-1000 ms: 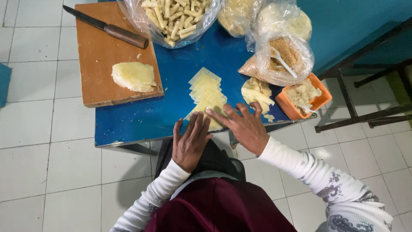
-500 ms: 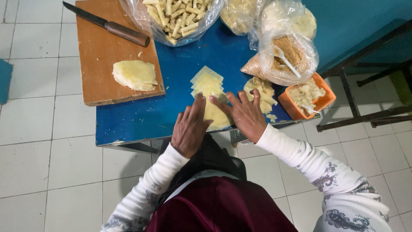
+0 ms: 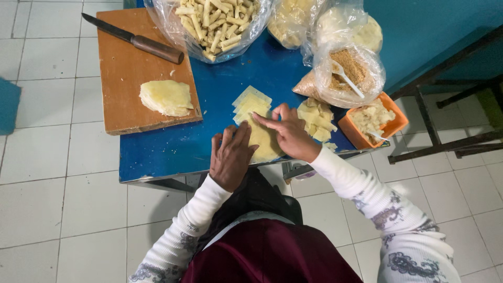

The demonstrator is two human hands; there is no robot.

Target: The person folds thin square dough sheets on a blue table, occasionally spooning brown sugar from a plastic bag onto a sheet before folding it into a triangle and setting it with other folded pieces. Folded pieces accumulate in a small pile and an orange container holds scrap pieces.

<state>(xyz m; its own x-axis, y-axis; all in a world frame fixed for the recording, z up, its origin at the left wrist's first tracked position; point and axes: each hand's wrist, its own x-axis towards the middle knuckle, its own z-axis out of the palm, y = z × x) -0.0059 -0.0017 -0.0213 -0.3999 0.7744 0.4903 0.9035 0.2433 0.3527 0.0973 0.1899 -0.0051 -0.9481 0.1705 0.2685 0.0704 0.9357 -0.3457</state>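
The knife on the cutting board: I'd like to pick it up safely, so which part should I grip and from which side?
Grip the knife by its brown wooden handle, the end lying nearer the bag of rolled sticks. The blade points to the far left corner of the cutting board, so coming from the handle's right end looks safest. It lies flat, so fingers would likely close over the handle from above.
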